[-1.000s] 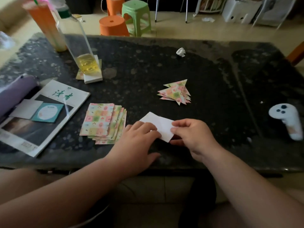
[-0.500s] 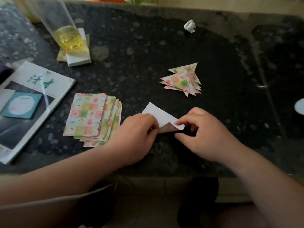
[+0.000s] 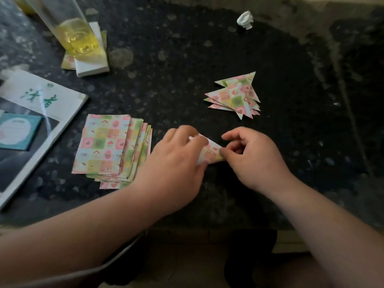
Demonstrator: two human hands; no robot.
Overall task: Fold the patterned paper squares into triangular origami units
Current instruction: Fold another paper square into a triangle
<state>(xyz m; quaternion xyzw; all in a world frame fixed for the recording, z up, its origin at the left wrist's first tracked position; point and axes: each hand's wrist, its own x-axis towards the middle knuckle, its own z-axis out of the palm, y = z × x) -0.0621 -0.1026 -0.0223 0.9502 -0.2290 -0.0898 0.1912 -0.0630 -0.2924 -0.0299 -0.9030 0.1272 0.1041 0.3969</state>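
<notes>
several folded triangles (image 3: 234, 96) lie in a loose fanned heap on the dark table (image 3: 187, 59), beyond the hands and a little to the right. they overlap too much for me to count from the head camera. that heap is the finished part of the job as i read it.

the larger part is left. a thick stack of patterned squares (image 3: 104, 146) sits flat just left of the hands, unfolded and slightly splayed at its right and lower edges.

one sheet (image 3: 212, 151) is in work on the table near its front edge, between the two hands. the left hand (image 3: 176, 161) has its fingers curled over the sheet's left part and grasps it, hiding most of it. the right hand (image 3: 255, 159) pinches the sheet's right corner between thumb and forefinger. a patterned flap shows between them with a sliver of white back at the edge, so i judge a diagonal fold is partly made and not yet creased flat.

for containers i see only one, a tall clear vessel (image 3: 76, 36) at the far left, standing on a small white block (image 3: 93, 67). it holds a shallow layer of yellow liquid at the bottom and looks empty above that. i cannot see its top.
</notes>
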